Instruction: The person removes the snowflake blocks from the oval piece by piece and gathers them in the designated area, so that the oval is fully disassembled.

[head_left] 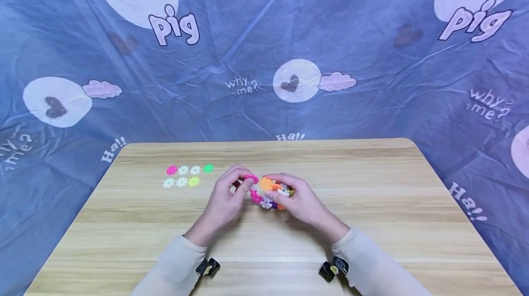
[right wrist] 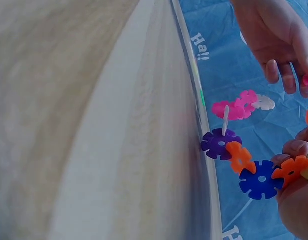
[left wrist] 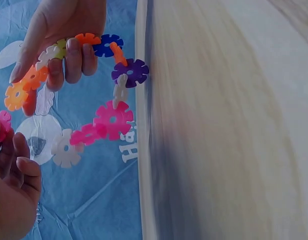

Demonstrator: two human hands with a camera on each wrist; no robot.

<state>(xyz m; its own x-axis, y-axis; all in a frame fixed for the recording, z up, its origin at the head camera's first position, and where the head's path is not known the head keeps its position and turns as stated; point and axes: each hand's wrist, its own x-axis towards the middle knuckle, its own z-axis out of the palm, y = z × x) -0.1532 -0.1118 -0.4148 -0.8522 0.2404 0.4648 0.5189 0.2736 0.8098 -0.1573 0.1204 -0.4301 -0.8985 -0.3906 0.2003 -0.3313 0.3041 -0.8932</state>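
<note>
My left hand (head_left: 225, 198) pinches a pink snowflake disc (head_left: 251, 178) between thumb and fingers. A curved chain of interlocked snowflake discs hangs from my right hand (head_left: 305, 200), which grips it near its orange end. Along the chain, the left wrist view shows an orange disc (left wrist: 16, 96) at one end, then white, yellow-green, blue, a purple disc (left wrist: 130, 73), and pink discs, with a white disc (left wrist: 66, 148) at the other end. The pink disc in my left hand sits apart from both ends, in the gap between them. My right fingers hide part of the chain.
Loose snowflake discs lie in two rows at the left of the wooden table (head_left: 372, 172): a pink disc (head_left: 171, 170), several white ones, a green disc (head_left: 208, 168) and a yellow disc (head_left: 194, 181). Behind the table hangs a blue printed cloth (head_left: 248, 117).
</note>
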